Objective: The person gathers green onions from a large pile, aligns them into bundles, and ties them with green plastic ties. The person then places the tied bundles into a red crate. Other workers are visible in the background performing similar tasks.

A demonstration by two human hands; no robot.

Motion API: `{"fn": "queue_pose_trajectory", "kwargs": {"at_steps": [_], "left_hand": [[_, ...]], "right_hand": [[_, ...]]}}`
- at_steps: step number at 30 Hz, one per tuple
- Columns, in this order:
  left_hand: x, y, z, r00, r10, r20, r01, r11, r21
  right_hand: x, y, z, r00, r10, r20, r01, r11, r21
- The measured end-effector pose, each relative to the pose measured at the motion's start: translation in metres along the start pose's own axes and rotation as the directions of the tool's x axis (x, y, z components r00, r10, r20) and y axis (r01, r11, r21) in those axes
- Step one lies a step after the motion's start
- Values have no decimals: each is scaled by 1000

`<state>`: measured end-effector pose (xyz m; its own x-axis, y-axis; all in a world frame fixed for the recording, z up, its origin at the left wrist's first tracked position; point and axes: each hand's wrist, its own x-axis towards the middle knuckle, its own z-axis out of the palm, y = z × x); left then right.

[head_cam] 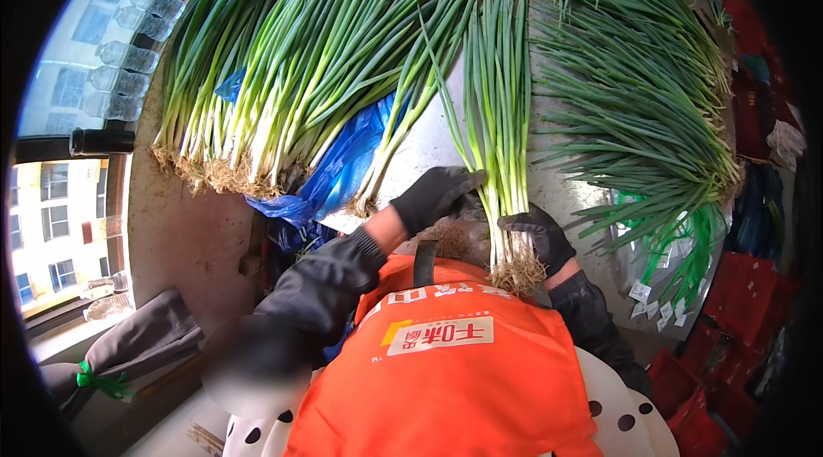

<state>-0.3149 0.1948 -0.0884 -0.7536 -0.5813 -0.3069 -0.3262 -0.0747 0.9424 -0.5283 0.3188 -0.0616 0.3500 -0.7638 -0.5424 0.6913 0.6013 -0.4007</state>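
Note:
In the head view, a bunch of green onions [498, 116] lies in front of me, leaves pointing away and rooted ends near the orange apron [450, 380]. My right hand [543, 238], in a black glove, wraps the pale lower stalks from the right, its thumb across their front. From the left, my left hand [437, 196], also gloved in black, grips the edge of the same bunch a little higher up; some of its fingers are hidden. A few separate green onions [386, 158] rest just left of that hand, on the metal tabletop [427, 142].
A large heap of green onions [308, 65] covers the left side, with a blue plastic bag [350, 142] beneath it. More bunches [649, 97] line the right edge. Green tagged ties [685, 251] hang there near red crates [746, 296]. Plastic bottles [125, 84] stand by the window.

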Motion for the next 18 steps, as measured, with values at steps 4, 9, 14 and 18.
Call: {"fn": "queue_pose_trajectory", "kwargs": {"at_steps": [4,9,14,18], "left_hand": [[30,20,17,950,-311,-33,262,849,-458],[28,39,5,945,-301,-125,237,897,-373],[27,37,-34,913,-289,-289,162,906,-392],[17,12,-61,848,-294,-442,244,955,-168]], "right_hand": [[-11,-1,-10,1000,-6,22,2,989,147],[-9,5,-26,988,-69,-138,53,992,-115],[1,3,-16,983,-111,-145,90,985,-146],[5,5,-32,982,-76,-175,40,979,-200]]}}
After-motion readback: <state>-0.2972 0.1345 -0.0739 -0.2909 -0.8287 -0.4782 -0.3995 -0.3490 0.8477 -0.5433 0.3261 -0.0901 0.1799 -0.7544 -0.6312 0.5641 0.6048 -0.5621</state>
